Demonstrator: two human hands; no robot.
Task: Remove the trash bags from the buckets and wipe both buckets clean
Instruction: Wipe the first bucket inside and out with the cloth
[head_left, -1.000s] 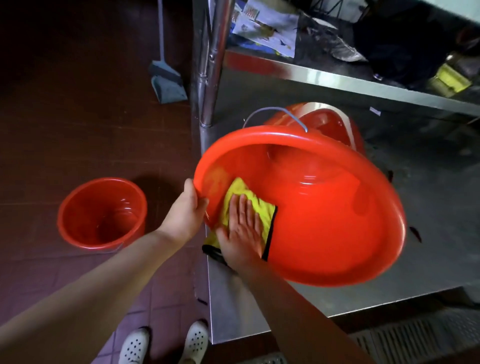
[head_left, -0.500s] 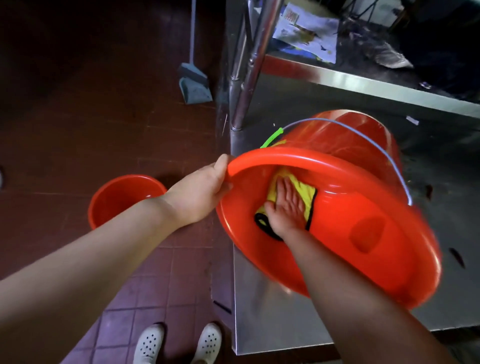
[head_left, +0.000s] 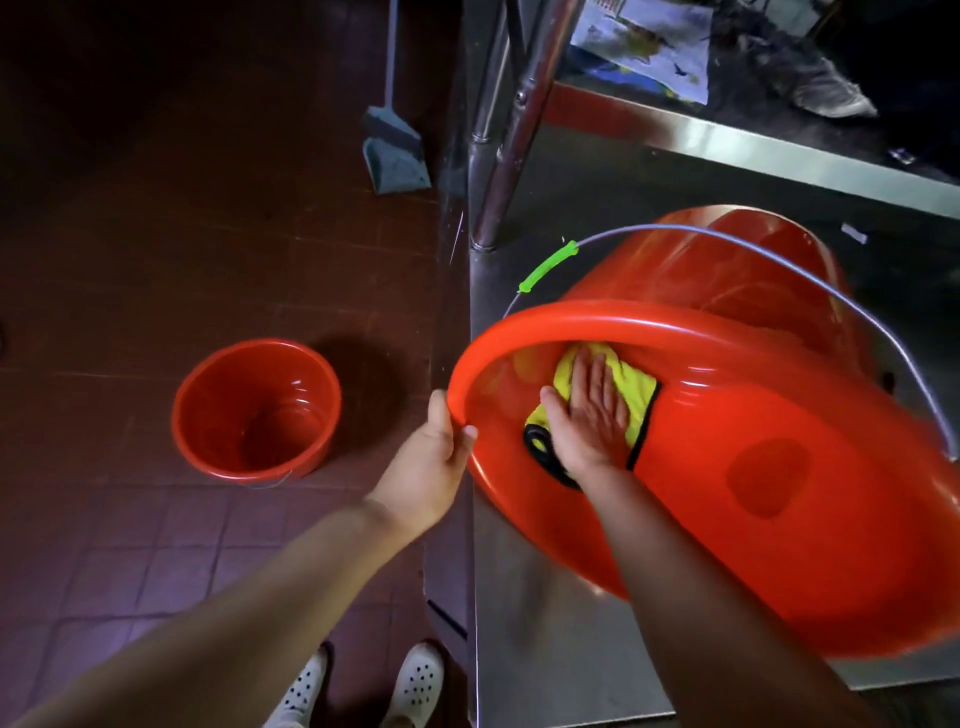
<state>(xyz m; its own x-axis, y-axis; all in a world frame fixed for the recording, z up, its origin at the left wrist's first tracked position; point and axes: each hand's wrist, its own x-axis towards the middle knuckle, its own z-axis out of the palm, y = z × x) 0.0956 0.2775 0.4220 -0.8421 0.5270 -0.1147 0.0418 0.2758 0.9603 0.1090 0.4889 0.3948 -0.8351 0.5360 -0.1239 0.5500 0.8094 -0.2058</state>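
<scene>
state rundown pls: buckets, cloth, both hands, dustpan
Big bucket: tipped on its side on the steel table, no bag visible, handle swung up.
Small bucket: upright on the floor, no bag in it.
Cloth: yellow, pressed flat against the big bucket's inner wall.
Left hand: grips the big bucket's rim.
Right hand: fingers straight, pressing the cloth.
Dustpan: standing on the floor beside the table leg.

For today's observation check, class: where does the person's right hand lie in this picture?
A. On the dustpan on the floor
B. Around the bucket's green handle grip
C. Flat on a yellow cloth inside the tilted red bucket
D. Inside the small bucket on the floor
C: the right hand presses flat on the yellow cloth inside the tilted red bucket.
</scene>
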